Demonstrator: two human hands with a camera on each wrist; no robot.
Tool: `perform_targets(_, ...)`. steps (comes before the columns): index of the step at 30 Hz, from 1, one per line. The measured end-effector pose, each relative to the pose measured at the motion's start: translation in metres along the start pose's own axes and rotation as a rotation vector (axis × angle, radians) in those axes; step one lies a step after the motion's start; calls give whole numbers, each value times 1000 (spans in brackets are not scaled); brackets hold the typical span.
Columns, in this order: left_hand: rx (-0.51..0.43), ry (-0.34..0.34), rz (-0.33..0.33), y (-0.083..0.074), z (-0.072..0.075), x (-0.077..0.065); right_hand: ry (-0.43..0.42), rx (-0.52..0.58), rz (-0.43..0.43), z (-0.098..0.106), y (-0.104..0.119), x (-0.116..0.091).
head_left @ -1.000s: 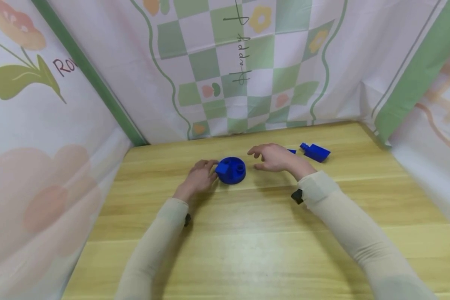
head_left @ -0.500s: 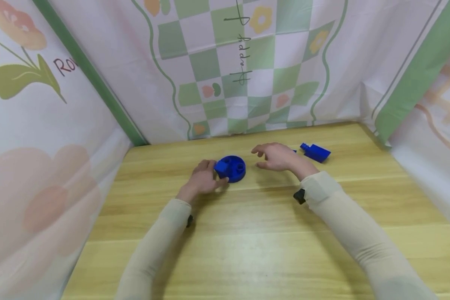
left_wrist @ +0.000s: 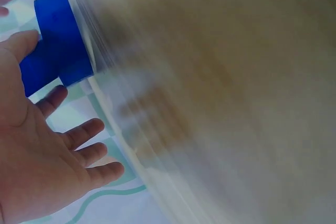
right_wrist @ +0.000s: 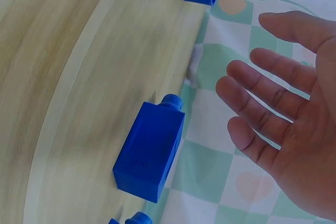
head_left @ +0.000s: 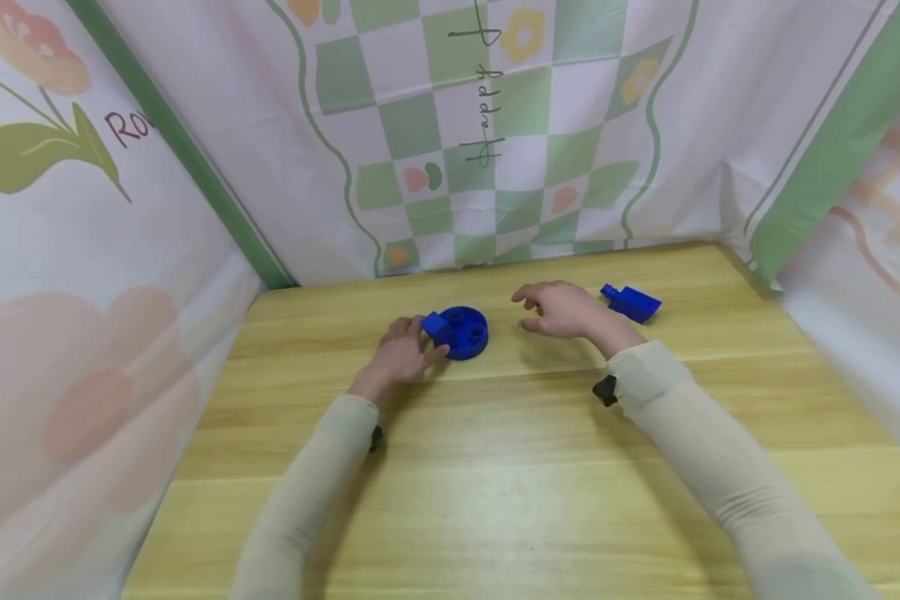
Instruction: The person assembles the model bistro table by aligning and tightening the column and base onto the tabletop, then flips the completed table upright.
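Note:
My left hand (head_left: 399,348) is at the left side of a round blue base (head_left: 474,335) with raised round sockets inside. Thumb and forefinger pinch a blue block (head_left: 436,326) that tilts out over the base's left rim; the left wrist view has the same block (left_wrist: 39,69) between them. My right hand (head_left: 566,310) hovers to the right, fingers loosely bent, holding nothing. Beyond it lies a blue block with a knobbed neck (head_left: 632,304). In the right wrist view, a similar blue necked block (right_wrist: 149,150) lies near that hand; the head view hides it.
The pieces lie on a wood-grain table (head_left: 495,483), towards its far edge. A printed cloth (head_left: 487,125) hangs behind it, with more cloth at the left and right sides. Part of another blue piece (right_wrist: 137,219) shows at the right wrist view's bottom edge.
The base has shifted slightly away and left, and its block now sticks out further at the left. My left thumb came round to the near side. My right hand drifted slightly right.

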State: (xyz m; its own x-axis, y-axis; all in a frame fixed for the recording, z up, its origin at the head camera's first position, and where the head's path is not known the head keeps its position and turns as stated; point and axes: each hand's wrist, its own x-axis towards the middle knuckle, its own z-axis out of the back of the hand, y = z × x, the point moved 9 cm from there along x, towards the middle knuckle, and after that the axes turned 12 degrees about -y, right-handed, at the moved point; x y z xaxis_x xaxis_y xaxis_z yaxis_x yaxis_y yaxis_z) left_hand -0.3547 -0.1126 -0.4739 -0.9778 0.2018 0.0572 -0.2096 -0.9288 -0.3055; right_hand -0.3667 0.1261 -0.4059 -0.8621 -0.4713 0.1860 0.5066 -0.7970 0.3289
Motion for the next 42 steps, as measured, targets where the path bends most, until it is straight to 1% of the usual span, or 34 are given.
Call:
perform_targets(5,-2,16,-7,0,0,-1,-3,-2,-10,3,-5,-2)
perform_targets(9,-23,31,-19,0,-1,-1,-3,0,-24,6,-7,-5)
perform_targets(12,-37,18,-19,0,1,1,-8,-4,-24,10,-8,-6)
perform_targets(15,-22,7,-23,0,4,4,-17,-14,-29,13,-12,-7)
perform_targets(17,-20,12,-21,0,6,6,-19,-16,-42,14,-15,-8)
perform_targets(23,-99,46,16,1,6,8,-36,-32,-95,18,-27,-8)
perform_targets(28,-123,47,28,3,6,9,-47,-57,-134,22,-37,-10)
perform_targets(36,-125,56,16,1,7,11,-1,-111,-222,21,-54,-15)
perform_targets(42,-215,77,59,3,4,10,9,-135,-245,18,-63,-18)
